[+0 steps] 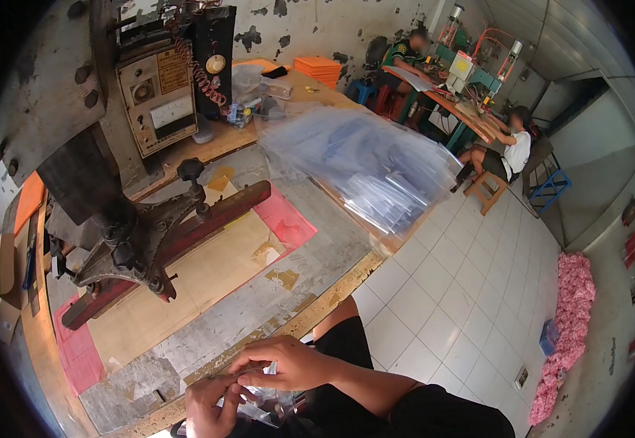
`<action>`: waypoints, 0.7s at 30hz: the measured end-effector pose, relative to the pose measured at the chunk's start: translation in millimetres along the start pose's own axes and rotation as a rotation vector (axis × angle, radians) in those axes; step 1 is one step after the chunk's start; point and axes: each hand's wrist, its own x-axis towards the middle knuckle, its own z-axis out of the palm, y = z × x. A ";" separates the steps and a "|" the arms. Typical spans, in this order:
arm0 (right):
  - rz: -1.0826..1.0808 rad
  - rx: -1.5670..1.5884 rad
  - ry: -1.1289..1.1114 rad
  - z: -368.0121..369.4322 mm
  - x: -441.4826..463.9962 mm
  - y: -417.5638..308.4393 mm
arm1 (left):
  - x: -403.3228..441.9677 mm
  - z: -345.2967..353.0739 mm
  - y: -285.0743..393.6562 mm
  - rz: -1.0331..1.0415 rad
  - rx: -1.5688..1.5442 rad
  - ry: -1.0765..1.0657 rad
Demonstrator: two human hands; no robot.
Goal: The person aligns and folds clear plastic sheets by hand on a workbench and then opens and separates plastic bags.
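Close to the table's front edge, my left hand [211,405] and my right hand [284,365] meet with fingertips pinched together. Between and below them is crumpled clear plastic [277,405], partly hidden by the fingers and hanging over my lap. Both hands appear closed on it. Ahead of them lies a tan work pad [179,296] with pink sheeting [284,219] showing at its two ends. Over the pad sits the press's long red-brown bar [215,219], held by a metal bracket with black knobs. Whether the bar touches the pad I cannot tell.
A spread pile of clear plastic sheets [376,160] covers the table's right side. Behind the press stands a control box [158,98] with a meter. Orange sheets [317,71] are stacked farther back. Two people sit at another machine [463,69]. A pink bundle [569,321] lies along the right wall.
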 end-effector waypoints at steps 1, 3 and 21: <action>0.002 0.014 0.010 0.8 -0.3 0.8 | -0.1 0.1 -0.5 0.004 0.002 0.001; 0.004 0.027 0.019 0.9 -0.3 0.2 | 2.7 -0.8 3.7 0.007 0.005 0.003; -0.003 -0.004 0.031 2.2 -0.1 1.2 | 1.3 -3.2 0.5 0.011 -0.011 -0.028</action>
